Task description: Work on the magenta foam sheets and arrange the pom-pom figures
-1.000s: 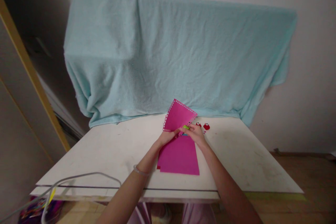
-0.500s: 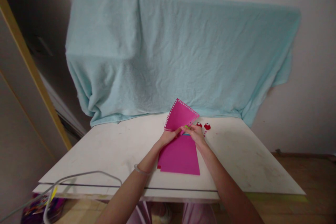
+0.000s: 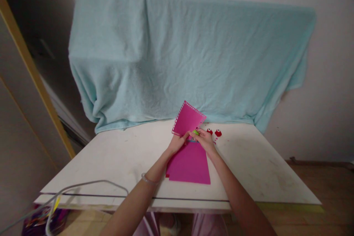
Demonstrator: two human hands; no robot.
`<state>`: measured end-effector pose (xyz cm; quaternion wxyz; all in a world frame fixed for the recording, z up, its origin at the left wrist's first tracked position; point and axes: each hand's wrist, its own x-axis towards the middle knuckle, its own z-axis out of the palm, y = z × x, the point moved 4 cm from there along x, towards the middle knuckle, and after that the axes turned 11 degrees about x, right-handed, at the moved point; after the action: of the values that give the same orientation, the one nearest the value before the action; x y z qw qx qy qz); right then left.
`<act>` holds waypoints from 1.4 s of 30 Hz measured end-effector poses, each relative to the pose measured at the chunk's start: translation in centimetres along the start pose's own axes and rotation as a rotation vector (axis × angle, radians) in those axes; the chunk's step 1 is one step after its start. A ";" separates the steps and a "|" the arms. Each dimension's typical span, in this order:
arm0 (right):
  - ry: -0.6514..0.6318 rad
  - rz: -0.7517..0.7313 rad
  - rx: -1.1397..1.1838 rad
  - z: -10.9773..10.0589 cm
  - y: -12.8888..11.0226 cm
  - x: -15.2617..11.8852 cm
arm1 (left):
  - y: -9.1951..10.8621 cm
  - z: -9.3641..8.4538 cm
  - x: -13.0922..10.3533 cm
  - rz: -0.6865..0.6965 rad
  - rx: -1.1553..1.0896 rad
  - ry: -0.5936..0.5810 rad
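A magenta paper sheet [image 3: 189, 118] with a row of small holes along its edges is tilted up above the table. My left hand [image 3: 178, 142] is closed on its lower edge, thumb toward the middle. Closed in my right hand [image 3: 204, 139] is a small lime-green thing, apparently a craft punch [image 3: 196, 132], set against the sheet's lower right edge; fingers hide most of it. Beneath both hands lies a stack of magenta paper [image 3: 189, 164], a bit of red showing at its lower left corner. A blue-patterned strip shows between my hands.
Two small red pieces with white spots [image 3: 218, 132] lie right of my right hand, with pink paper bits [image 3: 215, 141] beside them. A light blue cloth [image 3: 193, 55] hangs behind the white table [image 3: 110, 158]. A grey cable [image 3: 91, 181] crosses the front left edge.
The punched sheet has shifted slightly left and up, and turned a little. More of the lime-green punch shows between my fingers. The paper stack stays put.
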<state>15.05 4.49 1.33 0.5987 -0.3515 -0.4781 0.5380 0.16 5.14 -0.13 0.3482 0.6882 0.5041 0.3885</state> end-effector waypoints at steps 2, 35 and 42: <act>0.007 0.003 0.004 -0.1 0.1 0.1 | -0.1 -0.1 0.0 -0.016 -0.002 0.034; 0.218 0.190 0.384 -1.6 -0.3 0.4 | -0.7 -0.5 0.1 -0.094 -0.041 0.096; 0.164 0.279 0.260 -1.4 -0.1 0.2 | -0.4 -0.7 0.2 -0.079 -0.041 0.076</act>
<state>16.43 4.78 1.08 0.5957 -0.3767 -0.3010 0.6424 -0.54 5.45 -0.11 0.3577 0.6452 0.5359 0.4106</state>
